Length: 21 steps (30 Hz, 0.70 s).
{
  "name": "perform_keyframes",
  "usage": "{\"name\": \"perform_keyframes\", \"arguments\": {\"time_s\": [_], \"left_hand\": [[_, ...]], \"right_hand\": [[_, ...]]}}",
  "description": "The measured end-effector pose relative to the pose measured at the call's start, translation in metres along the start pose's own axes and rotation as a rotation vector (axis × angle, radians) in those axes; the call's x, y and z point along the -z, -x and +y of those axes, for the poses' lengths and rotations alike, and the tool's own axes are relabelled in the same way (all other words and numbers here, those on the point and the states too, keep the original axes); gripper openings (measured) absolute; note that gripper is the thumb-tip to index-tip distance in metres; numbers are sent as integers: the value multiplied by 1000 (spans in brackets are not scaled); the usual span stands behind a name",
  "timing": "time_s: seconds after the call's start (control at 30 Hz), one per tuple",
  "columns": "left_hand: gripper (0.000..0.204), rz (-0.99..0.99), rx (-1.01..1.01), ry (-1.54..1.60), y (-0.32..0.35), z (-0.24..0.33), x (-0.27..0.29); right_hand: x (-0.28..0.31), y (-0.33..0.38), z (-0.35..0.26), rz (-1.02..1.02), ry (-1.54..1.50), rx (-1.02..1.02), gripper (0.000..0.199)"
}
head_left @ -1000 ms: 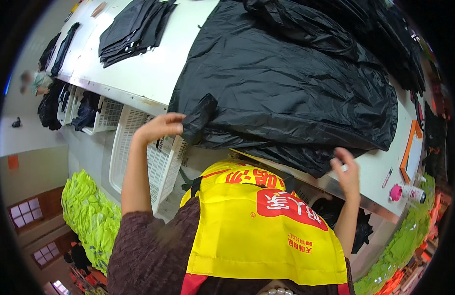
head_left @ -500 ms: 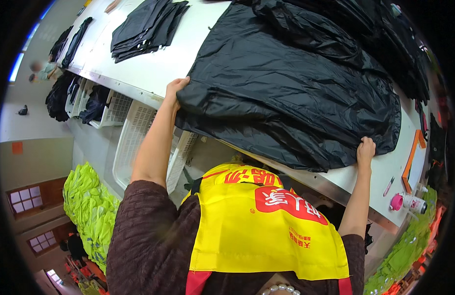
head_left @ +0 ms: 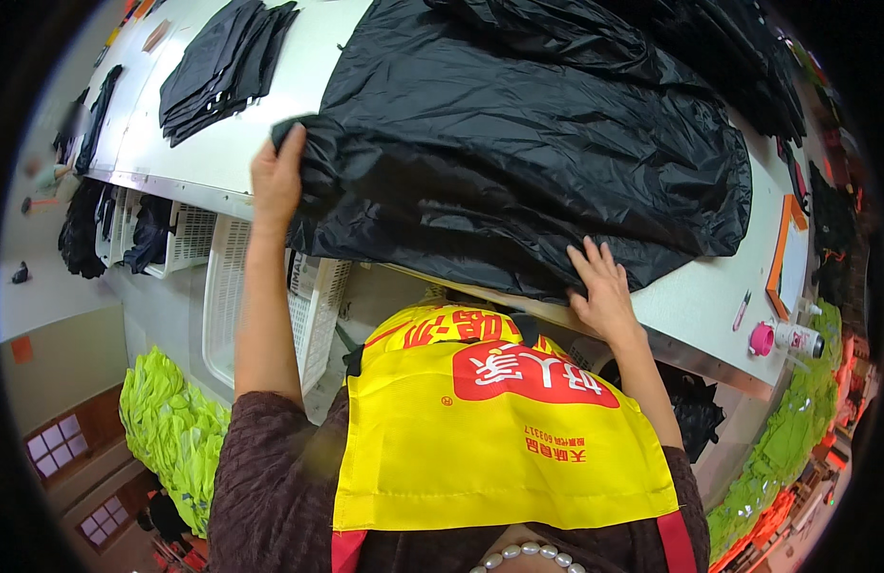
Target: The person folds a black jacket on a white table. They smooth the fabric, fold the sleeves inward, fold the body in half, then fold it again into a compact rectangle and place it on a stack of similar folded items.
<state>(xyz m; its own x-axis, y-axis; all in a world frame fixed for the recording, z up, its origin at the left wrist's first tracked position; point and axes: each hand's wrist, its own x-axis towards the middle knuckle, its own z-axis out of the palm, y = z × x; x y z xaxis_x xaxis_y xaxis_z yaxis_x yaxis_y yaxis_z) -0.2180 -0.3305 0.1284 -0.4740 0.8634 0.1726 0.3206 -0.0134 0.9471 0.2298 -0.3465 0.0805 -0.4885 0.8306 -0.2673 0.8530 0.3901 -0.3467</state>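
While the left hand (head_left: 276, 177) grips black fabric (head_left: 537, 143) and the right hand (head_left: 602, 291) presses flat, open, it's spread over a white table (head_left: 700, 296), baskets (head_left: 260, 306) underneath.

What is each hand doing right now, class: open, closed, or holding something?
Left hand: closed, fingers gripping the edge of the black garment.
Right hand: open, fingers spread flat on the garment's near edge.

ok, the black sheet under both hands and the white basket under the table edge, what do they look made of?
Black sheet: looks like thin coated synthetic fabric, nylon or polyester; slight sheen, fine crinkles, bunches softly where the left hand grips its edge and the right hand presses it flat. White basket: probably rigid moulded plastic; regular lattice walls, matte finish.
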Motion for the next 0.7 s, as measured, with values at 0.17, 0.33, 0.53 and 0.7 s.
{"name": "perform_keyframes", "arguments": {"time_s": [0.17,0.33,0.53,0.7], "left_hand": [[39,-297,185,-693,-15,-96,45],[47,19,619,448,15,-83,29],[26,-143,505,-19,77,-65,45],[15,-152,448,298,75,-45,34]], "right_hand": [[-35,10,12,109,131,36,70],[8,15,14,-166,-61,-73,62],[27,-13,98,395,-53,-128,52],[1,-48,143,262,223,-614,84]]}}
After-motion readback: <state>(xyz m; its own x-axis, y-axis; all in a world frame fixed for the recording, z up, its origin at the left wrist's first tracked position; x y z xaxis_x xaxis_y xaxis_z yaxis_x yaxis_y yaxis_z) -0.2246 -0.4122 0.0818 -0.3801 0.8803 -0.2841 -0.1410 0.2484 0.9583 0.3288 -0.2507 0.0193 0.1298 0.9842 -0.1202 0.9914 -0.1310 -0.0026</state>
